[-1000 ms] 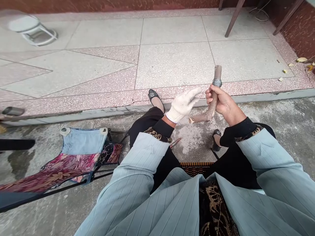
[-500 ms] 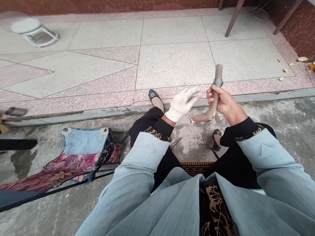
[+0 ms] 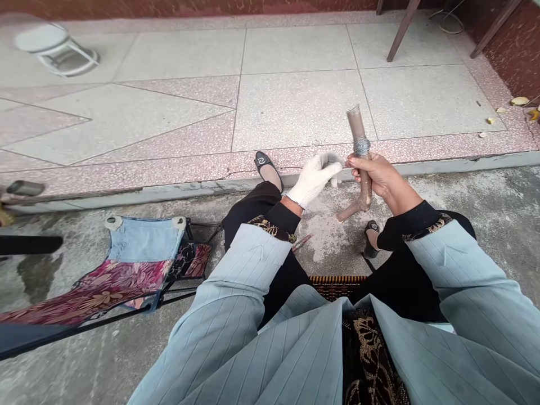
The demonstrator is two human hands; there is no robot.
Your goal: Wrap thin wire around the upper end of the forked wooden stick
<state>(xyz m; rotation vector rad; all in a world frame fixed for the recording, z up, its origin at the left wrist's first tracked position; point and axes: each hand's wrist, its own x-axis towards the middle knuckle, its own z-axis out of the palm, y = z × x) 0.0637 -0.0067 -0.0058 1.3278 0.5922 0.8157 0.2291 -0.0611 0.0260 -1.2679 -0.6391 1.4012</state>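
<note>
My right hand is bare and grips a forked wooden stick, held nearly upright, with a band of grey wire wound near its top. My left hand wears a white knit glove, and its curled fingers meet the stick just below the wire band, close to my right fingertips. Whether the gloved fingers pinch anything I cannot make out. Both hands are above the rough concrete ground between my knees.
A folding stool with floral and denim fabric stands at my left. My black shoes rest by the tiled step. A small reddish stick lies on the concrete. Table legs stand far right, a white stool far left.
My right hand has turned the stick more upright and brought it left. The gloved left hand, open before, has curled its fingers in against the stick.
</note>
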